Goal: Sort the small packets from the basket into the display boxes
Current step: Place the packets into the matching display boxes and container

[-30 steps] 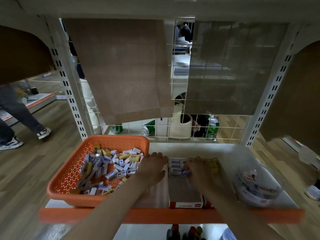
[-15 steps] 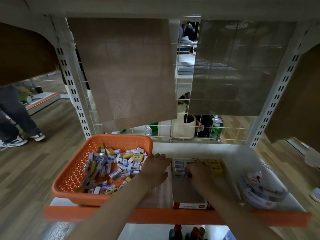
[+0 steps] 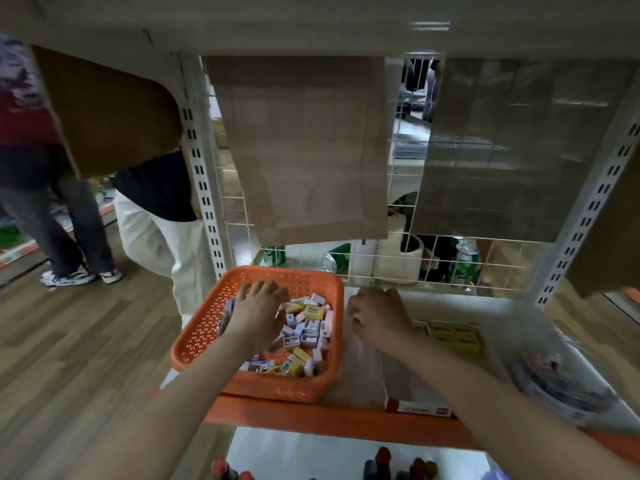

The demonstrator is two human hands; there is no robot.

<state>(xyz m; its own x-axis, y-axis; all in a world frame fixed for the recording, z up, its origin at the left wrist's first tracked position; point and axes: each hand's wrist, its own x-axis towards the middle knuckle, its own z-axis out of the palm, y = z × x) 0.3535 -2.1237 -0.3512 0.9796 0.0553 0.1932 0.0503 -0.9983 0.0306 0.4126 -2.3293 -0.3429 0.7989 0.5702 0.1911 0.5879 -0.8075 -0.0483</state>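
**Resting a Hand in the Basket**

Laid left hand (image 3: 258, 313) palm-down on the small packets (image 3: 308, 327) heaped in the orange basket (image 3: 256, 386), fingers bent into the pile. Held right hand (image 3: 379, 317), fingers curled, between basket and display box (image 3: 419, 407). Could not tell whether either hand pinched a packet.

Left hand (image 3: 259, 313) palm down, right hand (image 3: 379, 318) loosely curled (both forearms extended)

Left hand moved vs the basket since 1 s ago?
Yes. The left hand has gone leftward, from just right of the orange basket to inside it, over the packets.
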